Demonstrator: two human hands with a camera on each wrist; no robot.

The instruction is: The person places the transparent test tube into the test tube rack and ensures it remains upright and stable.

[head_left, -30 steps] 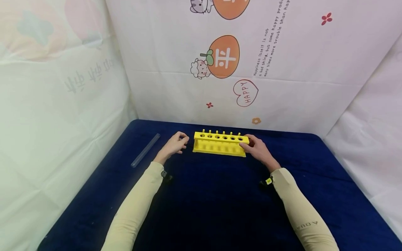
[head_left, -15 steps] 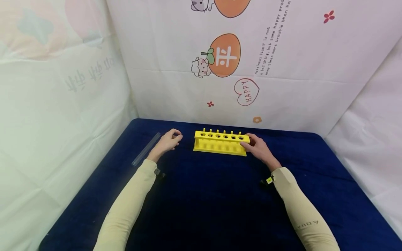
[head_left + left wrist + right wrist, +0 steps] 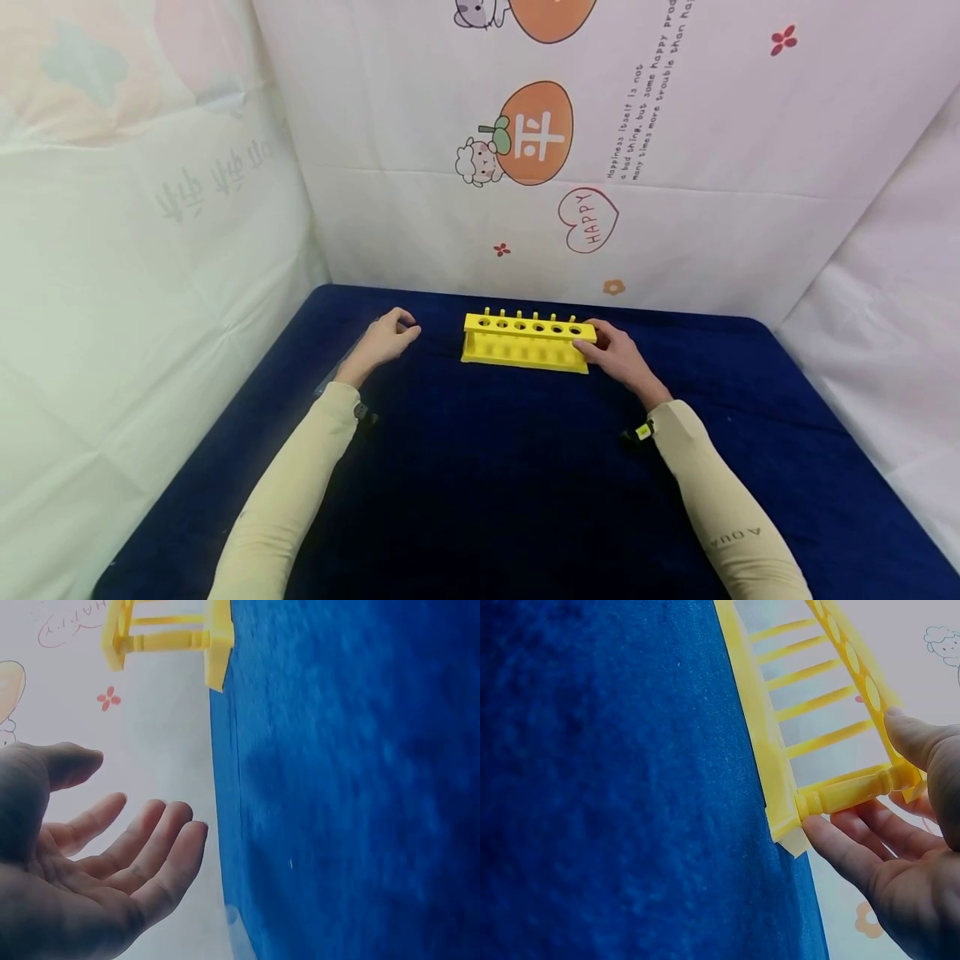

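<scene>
A yellow test tube rack [image 3: 525,354] with a row of round holes and upright pegs stands near the back of the table. My right hand [image 3: 617,357] holds its right end. In the right wrist view the thumb lies against the holed top bar, and the fingers [image 3: 840,844] are at the end post. My left hand [image 3: 381,343] is to the left of the rack, apart from it, with loosely bent fingers and nothing in them. Beneath and beyond that hand lies a clear tube [image 3: 327,382], mostly hidden by it; one end [image 3: 236,930] shows in the left wrist view.
A dark blue cloth covers the table [image 3: 480,467]. White printed curtains [image 3: 420,225] rise behind it and along both sides. The rack stands close to the back curtain.
My left hand has moved left, away from the rack and over the clear tube, which it now largely covers from the head view. My right hand and the rack have stayed in place.
</scene>
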